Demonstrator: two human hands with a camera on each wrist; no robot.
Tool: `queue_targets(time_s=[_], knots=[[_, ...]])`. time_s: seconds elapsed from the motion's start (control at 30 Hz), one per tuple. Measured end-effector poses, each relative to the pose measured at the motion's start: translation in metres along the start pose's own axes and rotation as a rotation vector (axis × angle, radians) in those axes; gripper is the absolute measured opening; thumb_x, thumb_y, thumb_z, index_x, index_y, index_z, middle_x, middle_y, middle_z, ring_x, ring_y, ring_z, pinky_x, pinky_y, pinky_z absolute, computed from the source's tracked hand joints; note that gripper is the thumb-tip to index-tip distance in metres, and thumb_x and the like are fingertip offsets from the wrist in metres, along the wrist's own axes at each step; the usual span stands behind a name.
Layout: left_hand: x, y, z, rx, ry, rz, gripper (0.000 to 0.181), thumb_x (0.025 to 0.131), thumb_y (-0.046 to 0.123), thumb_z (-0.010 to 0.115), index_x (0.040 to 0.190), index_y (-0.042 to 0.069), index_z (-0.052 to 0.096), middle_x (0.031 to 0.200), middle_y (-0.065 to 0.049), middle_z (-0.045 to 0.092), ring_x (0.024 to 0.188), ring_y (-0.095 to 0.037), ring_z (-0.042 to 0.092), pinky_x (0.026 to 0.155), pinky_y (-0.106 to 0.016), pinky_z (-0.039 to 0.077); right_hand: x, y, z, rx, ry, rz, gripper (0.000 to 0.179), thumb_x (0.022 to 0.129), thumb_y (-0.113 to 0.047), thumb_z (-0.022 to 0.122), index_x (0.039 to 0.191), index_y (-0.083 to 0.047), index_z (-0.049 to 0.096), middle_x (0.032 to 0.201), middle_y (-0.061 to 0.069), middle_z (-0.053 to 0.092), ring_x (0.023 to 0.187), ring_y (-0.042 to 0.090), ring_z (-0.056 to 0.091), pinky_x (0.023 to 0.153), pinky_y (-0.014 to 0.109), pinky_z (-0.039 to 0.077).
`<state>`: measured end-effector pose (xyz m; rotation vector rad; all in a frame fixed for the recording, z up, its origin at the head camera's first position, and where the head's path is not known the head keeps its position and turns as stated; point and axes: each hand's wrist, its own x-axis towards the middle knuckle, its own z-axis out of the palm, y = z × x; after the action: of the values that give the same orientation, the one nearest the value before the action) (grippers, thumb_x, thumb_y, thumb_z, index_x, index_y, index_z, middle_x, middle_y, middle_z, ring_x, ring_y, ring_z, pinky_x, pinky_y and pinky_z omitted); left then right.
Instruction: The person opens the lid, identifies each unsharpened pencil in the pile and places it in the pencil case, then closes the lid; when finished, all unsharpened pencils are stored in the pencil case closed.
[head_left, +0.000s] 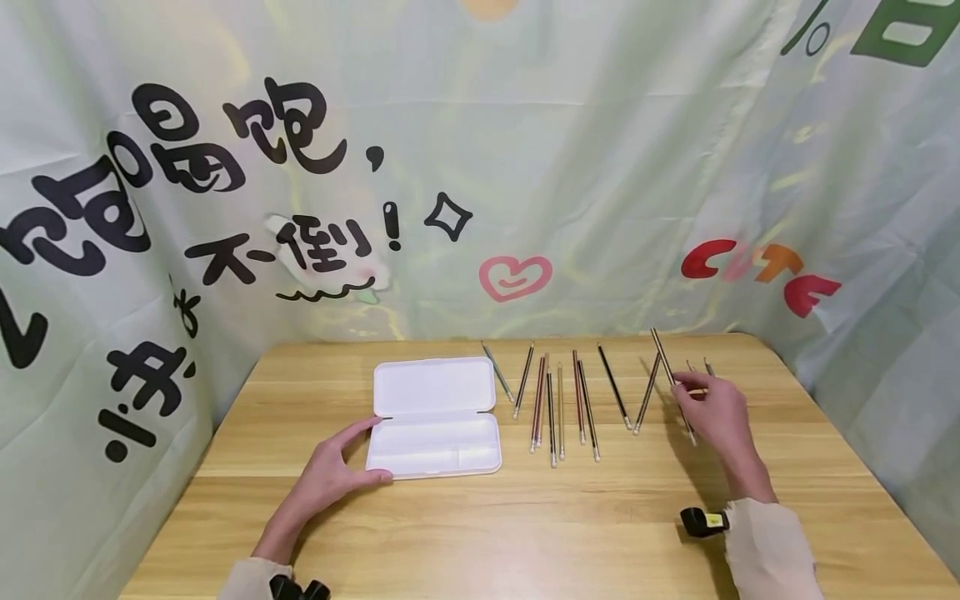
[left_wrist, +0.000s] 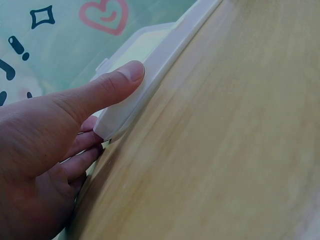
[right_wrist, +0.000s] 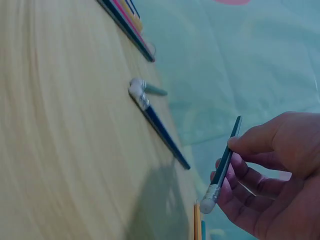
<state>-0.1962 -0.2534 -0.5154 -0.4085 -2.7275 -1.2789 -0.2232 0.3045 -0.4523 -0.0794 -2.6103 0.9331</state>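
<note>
A white pencil case lies with its lid folded back at the left of the table. My left hand holds its left end, the thumb along the front wall and the other fingers round the end, partly hidden behind it. My right hand pinches a dark pencil between thumb and fingers, raised off the table at the right. In the right wrist view, the white eraser end of this pencil points down. Between the hands, several pencils with white erasers are spread out.
Two dark pencils nearly meet at their eraser ends, left of my right hand. More pencils lie behind that hand, partly covered. A printed cloth hangs behind the wooden table.
</note>
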Motion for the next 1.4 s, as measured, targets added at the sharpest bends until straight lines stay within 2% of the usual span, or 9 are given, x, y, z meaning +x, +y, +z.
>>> queue_targets(time_s=[0.3, 0.47, 0.57, 0.8, 0.9, 1.03, 1.1, 1.3, 1.4], knots=[[-0.001, 0.000, 0.000, 0.002, -0.004, -0.009, 0.087, 0.056, 0.050, 0.084, 0.133, 0.028, 0.050, 0.136, 0.002, 0.048, 0.126, -0.026, 0.041, 0.101, -0.054, 0.033, -0.001, -0.019, 0.016, 0.086, -0.072, -0.068, 0.021, 0.091, -0.012, 0.057, 0.107, 0.000, 0.063, 0.093, 0.015, 0.063, 0.084, 0.033, 0.062, 0.064, 0.026, 0.049], [0.000, 0.000, 0.001, 0.005, -0.004, -0.006, 0.086, 0.056, 0.051, 0.084, 0.133, 0.028, 0.050, 0.136, 0.002, 0.048, 0.125, -0.026, 0.042, 0.100, -0.054, 0.034, -0.004, -0.032, 0.028, 0.244, -0.158, -0.070, 0.023, 0.093, -0.013, 0.056, 0.111, 0.001, 0.060, 0.098, 0.017, 0.061, 0.088, 0.032, 0.058, 0.062, 0.022, 0.049], [0.001, 0.000, 0.001, 0.006, -0.009, -0.004, 0.086, 0.057, 0.052, 0.083, 0.133, 0.028, 0.050, 0.136, 0.002, 0.048, 0.126, -0.025, 0.041, 0.100, -0.054, 0.034, -0.006, -0.040, 0.035, 0.320, -0.215, -0.057, 0.024, 0.094, -0.014, 0.055, 0.113, 0.000, 0.060, 0.099, 0.019, 0.061, 0.088, 0.030, 0.055, 0.061, 0.024, 0.049], [0.002, -0.002, 0.000, 0.023, -0.013, 0.007, 0.087, 0.057, 0.052, 0.083, 0.133, 0.028, 0.050, 0.137, 0.002, 0.047, 0.126, -0.026, 0.041, 0.100, -0.054, 0.034, -0.009, -0.058, 0.049, 0.327, -0.199, -0.047, 0.022, 0.090, -0.021, 0.062, 0.108, -0.009, 0.067, 0.099, 0.008, 0.064, 0.091, 0.021, 0.056, 0.071, 0.028, 0.048], [0.001, -0.003, 0.000, 0.030, -0.021, 0.013, 0.086, 0.058, 0.052, 0.082, 0.134, 0.028, 0.049, 0.137, 0.001, 0.047, 0.126, -0.026, 0.041, 0.100, -0.054, 0.034, -0.011, -0.066, 0.053, 0.389, -0.199, -0.041, 0.019, 0.089, -0.018, 0.063, 0.106, -0.009, 0.067, 0.098, 0.008, 0.064, 0.089, 0.025, 0.059, 0.072, 0.033, 0.052], [0.000, -0.004, -0.001, 0.024, -0.017, 0.019, 0.086, 0.059, 0.052, 0.082, 0.134, 0.027, 0.049, 0.137, 0.000, 0.047, 0.126, -0.027, 0.041, 0.100, -0.054, 0.034, -0.015, -0.079, 0.059, 0.486, -0.235, -0.047, 0.018, 0.090, -0.015, 0.062, 0.105, -0.008, 0.067, 0.097, 0.011, 0.063, 0.080, 0.035, 0.064, 0.065, 0.041, 0.055], [0.000, -0.003, -0.001, 0.026, -0.011, 0.018, 0.086, 0.058, 0.052, 0.082, 0.134, 0.027, 0.050, 0.136, 0.001, 0.048, 0.125, -0.026, 0.042, 0.099, -0.054, 0.035, -0.017, -0.084, 0.062, 0.505, -0.254, -0.060, 0.017, 0.090, -0.014, 0.062, 0.105, -0.007, 0.067, 0.097, 0.012, 0.063, 0.077, 0.037, 0.064, 0.061, 0.039, 0.055], [0.000, -0.001, 0.000, 0.016, 0.000, 0.010, 0.086, 0.057, 0.051, 0.084, 0.133, 0.027, 0.051, 0.135, 0.003, 0.049, 0.125, -0.024, 0.042, 0.099, -0.053, 0.035, -0.023, -0.097, 0.071, 0.466, -0.272, -0.110, 0.015, 0.089, -0.008, 0.062, 0.101, -0.011, 0.069, 0.091, 0.017, 0.066, 0.071, 0.035, 0.063, 0.047, 0.029, 0.049], [0.000, -0.001, 0.000, 0.013, 0.002, 0.005, 0.085, 0.057, 0.051, 0.084, 0.132, 0.028, 0.051, 0.135, 0.003, 0.049, 0.125, -0.024, 0.042, 0.099, -0.053, 0.035, -0.025, -0.104, 0.074, 0.455, -0.269, -0.128, 0.014, 0.087, -0.007, 0.065, 0.098, -0.013, 0.071, 0.090, 0.013, 0.067, 0.071, 0.034, 0.063, 0.045, 0.026, 0.047]])
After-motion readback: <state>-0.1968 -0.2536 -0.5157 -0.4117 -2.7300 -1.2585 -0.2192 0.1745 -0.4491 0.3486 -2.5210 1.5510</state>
